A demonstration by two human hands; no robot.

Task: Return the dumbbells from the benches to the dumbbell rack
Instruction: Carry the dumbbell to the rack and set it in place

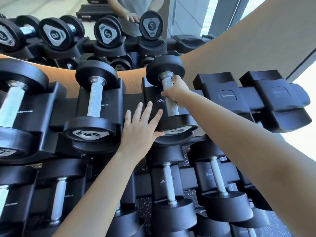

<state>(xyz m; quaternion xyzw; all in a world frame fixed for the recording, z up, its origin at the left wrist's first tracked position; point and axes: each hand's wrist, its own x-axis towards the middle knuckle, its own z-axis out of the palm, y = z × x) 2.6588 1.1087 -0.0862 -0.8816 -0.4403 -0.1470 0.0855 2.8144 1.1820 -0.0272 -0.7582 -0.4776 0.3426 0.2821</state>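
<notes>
Right hand (177,90) clenched around the knurled handle of a dumbbell (168,100); grip closed on the metal bar. Dumbbell positioned over a cradle (150,98) on the top tier of the dumbbell rack (227,96), near end resting at the cradle's front lip, far end raised and tilted. Left hand (140,129) released, fingers spread flat, thumb touching the near end plate. Neighbouring dumbbell (94,101) seated in the cradle to the left. Two cradles to the right unoccupied. Lower tier loaded with further dumbbells (220,190). Mirror (85,31) located behind the rack.
</notes>
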